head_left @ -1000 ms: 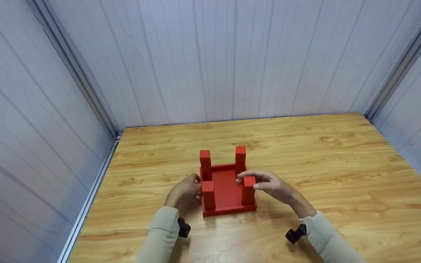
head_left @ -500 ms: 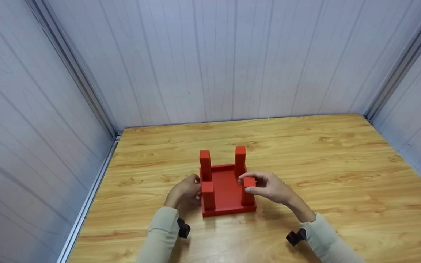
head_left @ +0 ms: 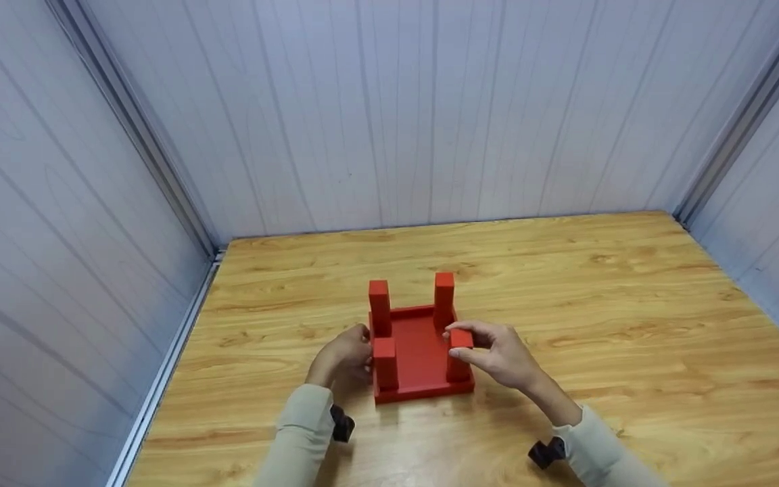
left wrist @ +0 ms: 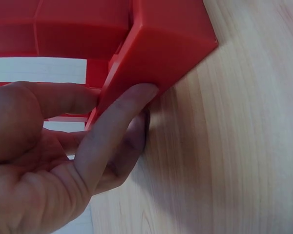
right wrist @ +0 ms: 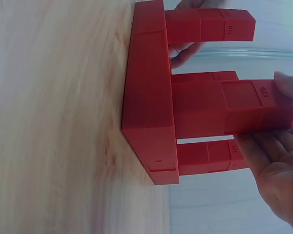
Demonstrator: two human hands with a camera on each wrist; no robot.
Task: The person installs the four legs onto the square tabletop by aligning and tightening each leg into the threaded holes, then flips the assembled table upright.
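A red plastic tray-like base (head_left: 422, 352) with low walls lies on the table, a square red post rising from each corner. At its left side my left hand (head_left: 347, 348) grips the wall; in the left wrist view one finger lies along the outer face of the red base (left wrist: 161, 53) and another reaches the inner edge. My right hand (head_left: 506, 355) holds the top of the near right post (head_left: 458, 367) between thumb and fingers. In the right wrist view this post (right wrist: 205, 108) stands straight in its corner, with raised digits near its top.
The near left post (head_left: 385, 365), far left post (head_left: 379, 308) and far right post (head_left: 443, 297) stand upright around the base. A wood-grain table (head_left: 599, 291) extends on all sides, with pale panelled walls (head_left: 403, 115) behind and beside it.
My right hand's thumb has come round to the near face of the near right post, and the fingers have closed on its top. My left hand stays at the base's left wall.
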